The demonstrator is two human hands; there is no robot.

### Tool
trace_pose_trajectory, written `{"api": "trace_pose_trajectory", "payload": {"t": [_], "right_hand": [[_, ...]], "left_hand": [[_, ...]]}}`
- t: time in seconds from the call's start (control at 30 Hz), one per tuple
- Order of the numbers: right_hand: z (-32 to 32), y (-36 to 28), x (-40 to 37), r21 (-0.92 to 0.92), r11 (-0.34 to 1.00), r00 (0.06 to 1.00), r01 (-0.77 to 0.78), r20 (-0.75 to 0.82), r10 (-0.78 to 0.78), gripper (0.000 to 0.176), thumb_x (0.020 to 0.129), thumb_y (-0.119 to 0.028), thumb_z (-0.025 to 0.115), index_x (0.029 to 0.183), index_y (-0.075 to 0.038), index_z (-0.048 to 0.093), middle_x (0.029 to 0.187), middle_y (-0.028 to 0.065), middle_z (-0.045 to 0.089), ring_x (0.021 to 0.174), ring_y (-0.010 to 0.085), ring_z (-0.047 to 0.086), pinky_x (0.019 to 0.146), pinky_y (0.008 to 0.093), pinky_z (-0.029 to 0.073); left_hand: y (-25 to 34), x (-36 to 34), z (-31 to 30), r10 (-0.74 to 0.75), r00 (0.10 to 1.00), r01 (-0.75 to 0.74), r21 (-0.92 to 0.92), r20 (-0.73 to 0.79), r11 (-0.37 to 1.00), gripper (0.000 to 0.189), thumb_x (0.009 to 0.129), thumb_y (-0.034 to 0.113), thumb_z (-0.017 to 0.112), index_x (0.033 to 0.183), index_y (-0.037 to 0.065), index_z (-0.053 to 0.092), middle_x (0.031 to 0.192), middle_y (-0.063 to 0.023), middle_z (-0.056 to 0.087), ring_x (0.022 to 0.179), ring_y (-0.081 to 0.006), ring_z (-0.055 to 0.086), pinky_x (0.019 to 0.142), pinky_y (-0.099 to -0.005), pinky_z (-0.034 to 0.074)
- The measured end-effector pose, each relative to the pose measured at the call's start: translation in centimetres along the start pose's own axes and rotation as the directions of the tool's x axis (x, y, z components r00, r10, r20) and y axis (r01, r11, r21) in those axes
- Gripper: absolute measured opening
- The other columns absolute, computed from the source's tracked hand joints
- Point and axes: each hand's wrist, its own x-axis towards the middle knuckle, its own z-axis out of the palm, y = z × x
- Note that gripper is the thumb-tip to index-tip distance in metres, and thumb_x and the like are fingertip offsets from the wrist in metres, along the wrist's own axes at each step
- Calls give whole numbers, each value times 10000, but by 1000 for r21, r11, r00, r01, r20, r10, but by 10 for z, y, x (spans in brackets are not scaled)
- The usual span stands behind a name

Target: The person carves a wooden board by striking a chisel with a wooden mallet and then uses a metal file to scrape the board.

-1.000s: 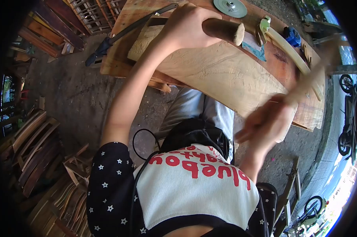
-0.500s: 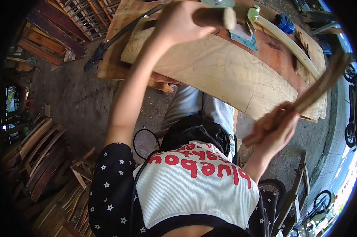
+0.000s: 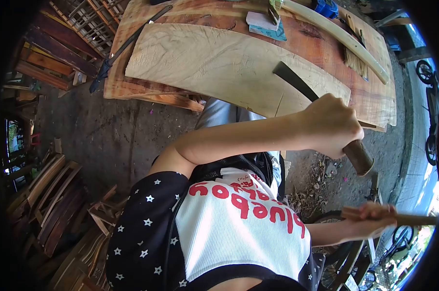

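Note:
My left hand (image 3: 333, 125) is closed round the thick wooden handle of a knife with a dark curved blade (image 3: 296, 81). Its blade points up and left, overlapping the pale curved board (image 3: 205, 58) in this view, while the handle's butt sticks out below my fist. Far to the right and lower, my right hand (image 3: 374, 218) grips a brown wooden stick (image 3: 416, 220), held nearly level, its far end running into the dark rim of the picture. The pale board lies on the reddish wooden worktable (image 3: 374, 104), with pencil-like lines and a crack on it.
On the table are a sandpaper packet (image 3: 268, 28), a long pale curved wood strip (image 3: 336, 36), a brush (image 3: 356, 63), a blue tool (image 3: 325, 8) and a dark long rod (image 3: 137, 41). Stacked timber (image 3: 54, 194) stands left. Bicycles (image 3: 425, 72) are at right.
My left hand has swung from over the table to the right and down, bringing the blade into view. My right hand has moved lower and right, and its stick has tipped from slanted to nearly level.

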Motion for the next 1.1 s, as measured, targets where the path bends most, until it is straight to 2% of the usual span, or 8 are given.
{"api": "trace_pose_trajectory", "payload": {"t": [0.2, 0.27, 0.33, 0.37, 0.63, 0.7, 0.93, 1.1], "right_hand": [[14, 30, -13, 670, 691, 943, 271, -39, -332, 481, 922, -470, 240, 960, -38, 450, 567, -27, 416, 357, 65, 348, 320, 164, 334], [49, 22, -77, -164, 963, 954, 215, 244, -172, 433, 926, -448, 288, 889, -58, 472, 588, -18, 404, 441, 69, 358, 394, 218, 304], [13, 40, -78, -33, 880, 495, -474, 817, 297, 483, 943, -396, 203, 1191, -49, 429, 751, 31, 534, 568, 68, 512, 420, 169, 410], [32, 33, -79, -325, 942, 900, 86, 431, 66, 416, 947, -373, 262, 952, -37, 508, 653, 11, 491, 538, 49, 471, 470, 214, 380], [52, 33, -53, 871, 382, 941, -309, 337, -7, 438, 915, -451, 331, 863, -48, 493, 510, -34, 428, 341, 45, 332, 348, 228, 307], [73, 14, -87, -269, 945, 662, 184, 745, 84, 434, 917, -437, 336, 896, -38, 505, 545, -17, 470, 416, 47, 396, 410, 236, 353], [48, 36, -22, 756, 650, 863, -79, 378, -336, 431, 926, -393, 329, 1014, -7, 500, 631, 14, 517, 541, 71, 515, 403, 156, 400], [85, 25, -109, -77, 891, 530, -447, 780, 333, 435, 889, -430, 413, 944, -17, 539, 677, 47, 545, 595, 126, 534, 660, 264, 422]], "left_hand": [[-11, -4, -13, -98, 984, 100, 10, -150, 995, 143, 522, 195, 635, 653, 143, 617, 547, -65, 583, 498, -235, 592, 481, -363, 467], [-15, -5, -20, -113, 980, 119, 33, -164, 992, 129, 544, 195, 629, 668, 156, 624, 546, -52, 584, 508, -232, 597, 505, -364, 475], [-27, -9, -26, -254, 958, 263, 49, -136, 964, 122, 563, 202, 630, 680, 165, 633, 547, -41, 588, 521, -235, 602, 515, -368, 477], [-36, -13, -27, -228, 949, 258, 119, -218, 959, 138, 575, 208, 635, 708, 172, 650, 556, -42, 595, 531, -243, 604, 529, -368, 479], [-44, -31, -44, -168, 940, 207, 107, -296, 972, 207, 559, 193, 649, 762, 157, 671, 598, -66, 612, 555, -250, 607, 551, -348, 486], [-49, -35, -48, -193, 936, 238, 126, -294, 963, 192, 559, 190, 649, 746, 151, 663, 601, -65, 610, 557, -240, 609, 544, -338, 486], [-70, -55, -76, -202, 914, 280, 185, -352, 942, 133, 573, 198, 664, 682, 128, 634, 579, -63, 596, 544, -241, 602, 519, -328, 478], [-83, -62, -83, -196, 893, 303, 219, -405, 927, 112, 584, 168, 661, 677, 114, 628, 582, -73, 594, 549, -250, 597, 516, -329, 468]]}}
